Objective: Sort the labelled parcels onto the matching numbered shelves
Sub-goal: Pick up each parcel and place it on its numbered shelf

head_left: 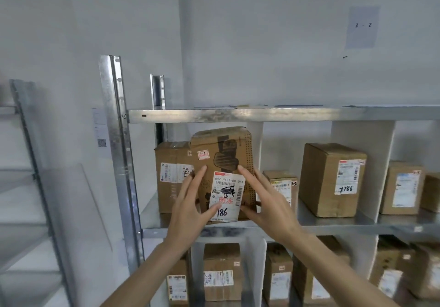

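Filling most of the frame, a metal rack (262, 114) holds rows of brown boxes split by white dividers (254, 144). At centre, on the middle shelf (333, 223), stands the parcel (223, 154), a worn cardboard box set upright at the shelf's front edge in the leftmost bay. It stands just beside another box (170, 175) to its left, seemingly touching it. Its white label (227, 196) faces the viewer, with "186" handwritten at the bottom and a black scribble over part of the print.

Two bare hands reach up from the lower frame. The left hand (190, 206) lies on the parcel's left front, fingers straight and spread, the thumb resting on the label. The right hand (266, 202) lies on the right front and edge, fingers also straight and apart. Neither hand curls around the box.

The cardboard looks creased and softened at the corners, so it would likely give under hard squeezing. It appears light to moderate in weight, matte, not slippery. Its two side faces, low down, seem the safest places to take hold.
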Demonstrator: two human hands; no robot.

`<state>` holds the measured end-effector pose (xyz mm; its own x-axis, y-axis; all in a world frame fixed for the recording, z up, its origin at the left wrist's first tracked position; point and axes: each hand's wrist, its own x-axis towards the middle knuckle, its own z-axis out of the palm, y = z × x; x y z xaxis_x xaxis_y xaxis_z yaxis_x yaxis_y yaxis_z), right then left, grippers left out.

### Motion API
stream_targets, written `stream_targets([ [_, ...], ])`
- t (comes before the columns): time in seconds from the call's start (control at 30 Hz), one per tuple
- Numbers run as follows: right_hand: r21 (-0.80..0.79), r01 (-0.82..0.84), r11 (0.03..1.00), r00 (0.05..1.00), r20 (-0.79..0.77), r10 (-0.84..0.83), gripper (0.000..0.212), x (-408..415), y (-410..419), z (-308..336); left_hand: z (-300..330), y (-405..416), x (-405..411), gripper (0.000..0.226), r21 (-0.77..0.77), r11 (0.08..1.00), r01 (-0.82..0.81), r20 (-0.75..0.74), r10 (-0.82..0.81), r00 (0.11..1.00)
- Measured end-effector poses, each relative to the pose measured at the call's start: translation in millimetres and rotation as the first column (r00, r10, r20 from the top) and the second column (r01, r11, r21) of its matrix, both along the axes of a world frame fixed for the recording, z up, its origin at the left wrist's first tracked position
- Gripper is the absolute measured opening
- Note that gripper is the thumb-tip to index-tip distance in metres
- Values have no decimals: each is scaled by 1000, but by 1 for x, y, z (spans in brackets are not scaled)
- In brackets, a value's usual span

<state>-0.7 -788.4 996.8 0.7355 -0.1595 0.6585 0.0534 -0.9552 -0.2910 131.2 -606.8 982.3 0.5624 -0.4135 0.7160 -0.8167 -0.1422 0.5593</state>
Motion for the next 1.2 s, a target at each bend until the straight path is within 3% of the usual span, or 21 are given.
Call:
stream_targets([
  [0.73,80,111,991,994,-30,-108,112,90,-67,-124,-101,-77,90,98,154,988,28,-142,-6,990],
  [0.97,89,109,990,994,17,-111,113,101,-68,-135,-111,-81,97,101,167,986,21,-93,-5,996],
  [1.2,29,108,994,994,-39,-107,111,98,-73,-142,-116,-75,99,104,199,980,-7,-14,10,1000],
])
